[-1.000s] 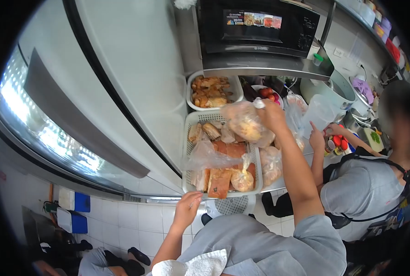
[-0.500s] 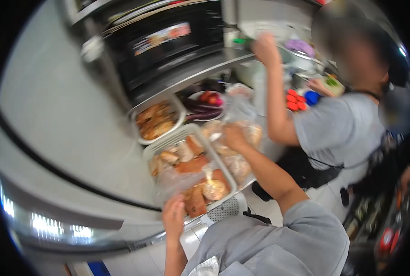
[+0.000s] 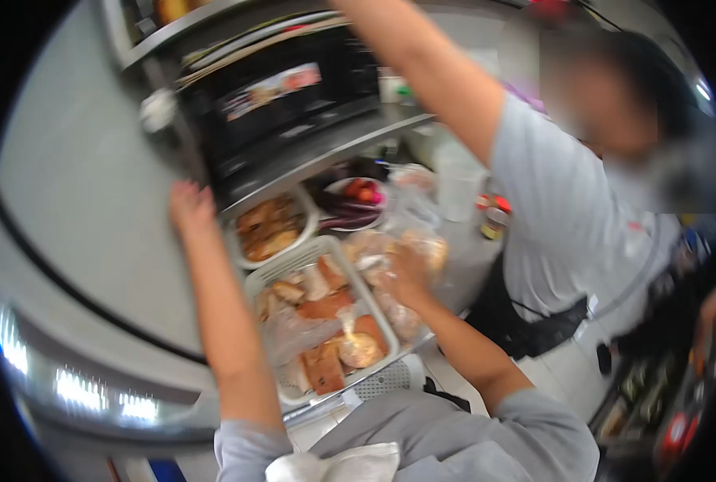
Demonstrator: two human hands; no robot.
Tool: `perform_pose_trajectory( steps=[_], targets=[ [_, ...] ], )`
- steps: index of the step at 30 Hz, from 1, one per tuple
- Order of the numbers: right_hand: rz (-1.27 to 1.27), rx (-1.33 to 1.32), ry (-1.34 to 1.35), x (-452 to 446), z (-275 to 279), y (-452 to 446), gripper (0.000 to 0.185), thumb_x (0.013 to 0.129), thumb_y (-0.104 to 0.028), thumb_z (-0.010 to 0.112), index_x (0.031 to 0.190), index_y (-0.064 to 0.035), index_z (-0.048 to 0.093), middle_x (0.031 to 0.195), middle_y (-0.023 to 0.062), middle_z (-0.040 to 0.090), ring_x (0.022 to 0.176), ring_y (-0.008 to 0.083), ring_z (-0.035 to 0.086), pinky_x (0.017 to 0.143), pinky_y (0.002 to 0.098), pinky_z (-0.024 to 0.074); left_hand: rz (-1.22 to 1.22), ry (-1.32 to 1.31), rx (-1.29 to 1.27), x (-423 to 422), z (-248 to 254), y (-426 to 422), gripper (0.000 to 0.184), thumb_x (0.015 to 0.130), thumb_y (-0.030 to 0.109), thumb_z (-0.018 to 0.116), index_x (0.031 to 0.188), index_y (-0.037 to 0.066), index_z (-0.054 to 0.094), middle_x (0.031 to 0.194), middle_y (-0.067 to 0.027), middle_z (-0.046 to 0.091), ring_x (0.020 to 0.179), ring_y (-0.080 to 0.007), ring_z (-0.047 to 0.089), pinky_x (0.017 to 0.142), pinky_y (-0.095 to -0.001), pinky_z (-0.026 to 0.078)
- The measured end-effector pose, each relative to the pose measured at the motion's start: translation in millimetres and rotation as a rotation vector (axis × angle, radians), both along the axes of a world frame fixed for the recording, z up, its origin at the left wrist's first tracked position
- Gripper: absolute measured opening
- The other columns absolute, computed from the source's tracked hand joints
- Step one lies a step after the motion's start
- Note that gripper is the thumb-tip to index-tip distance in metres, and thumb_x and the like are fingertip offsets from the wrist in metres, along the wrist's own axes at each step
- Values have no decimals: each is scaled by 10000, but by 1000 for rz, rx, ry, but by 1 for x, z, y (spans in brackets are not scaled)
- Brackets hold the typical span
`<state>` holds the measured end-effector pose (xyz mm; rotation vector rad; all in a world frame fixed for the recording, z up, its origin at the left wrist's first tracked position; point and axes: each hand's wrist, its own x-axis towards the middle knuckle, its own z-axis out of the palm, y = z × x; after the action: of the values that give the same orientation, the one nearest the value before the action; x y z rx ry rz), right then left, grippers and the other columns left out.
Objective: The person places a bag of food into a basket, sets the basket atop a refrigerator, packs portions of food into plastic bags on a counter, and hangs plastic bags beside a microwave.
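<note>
My left hand is raised beside the metal shelf under the microwave, against the pale fridge surface; its fingers are blurred. Over the plastic bags of food, right of the large basket, rests my right hand, its fingers bent down onto a bag; what they grip is hidden. The white perforated basket holds browned meat slabs, pale pieces and a small tied bag. Behind it, a smaller white tray contains browned pieces.
A black microwave stands on the metal shelf. Beneath are long purple vegetables and a bowl of red ones. At the right, a co-worker stretches an arm across the top. Red-lidded jars stand beside them.
My left hand has moved up from the basket's front corner to the fridge side. My right hand has lowered the bag onto the others. The co-worker's arm now reaches across the top.
</note>
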<state>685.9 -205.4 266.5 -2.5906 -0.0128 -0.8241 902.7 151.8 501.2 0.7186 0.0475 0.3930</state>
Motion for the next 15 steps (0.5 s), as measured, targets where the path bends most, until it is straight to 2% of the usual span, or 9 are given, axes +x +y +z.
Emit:
perform_pose_trajectory(
  steps=[2, 3, 4, 8, 10, 12, 13, 15],
  targets=[
    [53, 1, -69, 0, 2, 2, 492, 740, -301, 632, 1143, -55, 497, 1297, 157, 401, 1242, 344, 312, 994, 504, 251, 83, -59, 157, -22, 39, -20, 500, 876, 349, 457, 1322, 147, 352, 1412, -36, 301, 1282, -205, 267, 1019, -463, 190],
    [55, -7, -34, -3, 14, 5, 496, 737, -299, 637, 1146, -57, 493, 1300, 155, 397, 1243, 342, 309, 993, 511, 244, 156, -35, 225, -22, 53, -23, 481, 870, 317, 458, 1309, 139, 377, 1376, -27, 357, 1278, -204, 270, 1015, -470, 185],
    [38, -17, 8, -8, 23, 7, 500, 735, -296, 641, 1148, -59, 489, 1303, 154, 392, 1245, 341, 305, 992, 517, 238, 234, 31, 268, -18, 69, -27, 461, 851, 236, 481, 1283, 91, 404, 1344, -60, 392, 1256, -212, 306, 1017, -433, 204],
    [79, -18, -8, -7, 20, 8, 480, 740, -290, 639, 1129, -55, 486, 1305, 150, 380, 1243, 340, 296, 990, 545, 214, 276, 28, 270, -23, 93, -32, 495, 804, 117, 525, 1270, 14, 392, 1307, -140, 408, 1218, -242, 361, 1012, -351, 255],
    [55, -12, -21, -4, 19, 9, 479, 742, -284, 635, 1131, -48, 484, 1304, 150, 381, 1241, 341, 298, 992, 544, 212, 292, 24, 302, -28, 97, -32, 496, 816, 127, 512, 1284, 26, 381, 1308, -125, 409, 1227, -236, 353, 1014, -359, 254],
    [63, -14, -18, -2, 22, 9, 485, 741, -288, 634, 1132, -45, 482, 1302, 152, 383, 1237, 342, 304, 992, 543, 213, 272, -19, 349, -39, 94, -34, 446, 838, 213, 500, 1263, 101, 431, 1359, -74, 366, 1282, -209, 280, 1015, -469, 213],
    [36, -19, 0, -1, 23, 9, 490, 739, -291, 634, 1132, -40, 482, 1299, 152, 388, 1235, 343, 309, 995, 535, 217, 277, -8, 348, -55, 91, -42, 446, 838, 213, 500, 1263, 101, 431, 1359, -74, 366, 1282, -209, 280, 1015, -469, 213],
    [4, -33, 75, 4, 13, 6, 524, 734, -289, 634, 1145, -12, 464, 1289, 173, 398, 1226, 350, 326, 988, 518, 243, 271, -193, 493, -106, 69, -60, 389, 853, 229, 518, 1217, 96, 490, 1276, -68, 459, 1234, -189, 358, 1008, -386, 250]
  ],
)
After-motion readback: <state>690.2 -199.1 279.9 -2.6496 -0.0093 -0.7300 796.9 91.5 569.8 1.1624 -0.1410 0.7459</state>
